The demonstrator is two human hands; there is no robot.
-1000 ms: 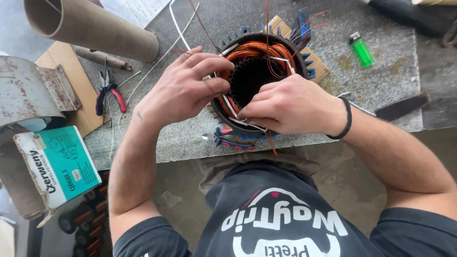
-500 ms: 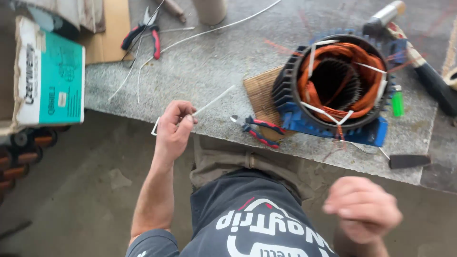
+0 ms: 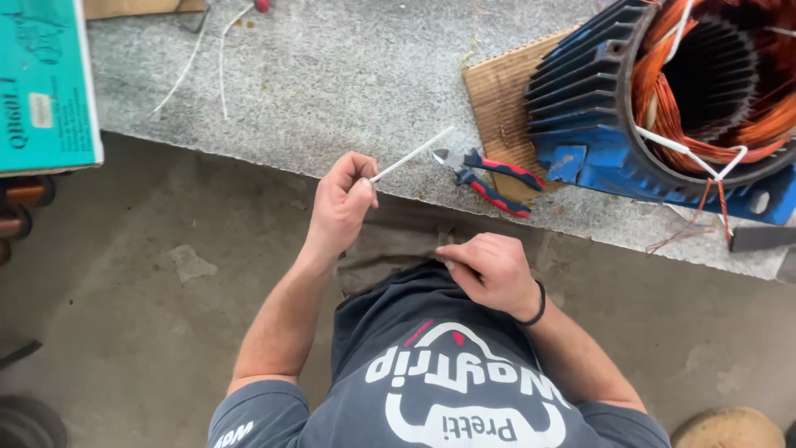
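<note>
My left hand (image 3: 342, 202) pinches one end of a thin white sleeve tube (image 3: 412, 154) that slants up over the front edge of the grey stone bench (image 3: 348, 83). My right hand (image 3: 489, 270) rests against my dark shirt at the waist, fingers curled on the hem. Red-and-blue handled cutters (image 3: 489, 177) lie on the bench just right of the tube. A blue finned motor stator (image 3: 630, 116) with orange copper windings (image 3: 705, 124) tied by white cord sits at the upper right on a cardboard pad (image 3: 497, 91).
A teal and white box (image 3: 46, 83) stands at the left edge. Loose white wires (image 3: 199, 58) lie on the bench top. A dark flat tool (image 3: 759, 239) lies at the right edge. Concrete floor (image 3: 166, 274) is below the bench.
Both hands left the stator. The left hand drew a white tube toward the bench edge; the right hand dropped to my shirt. The view moved closer to the bench edge.
</note>
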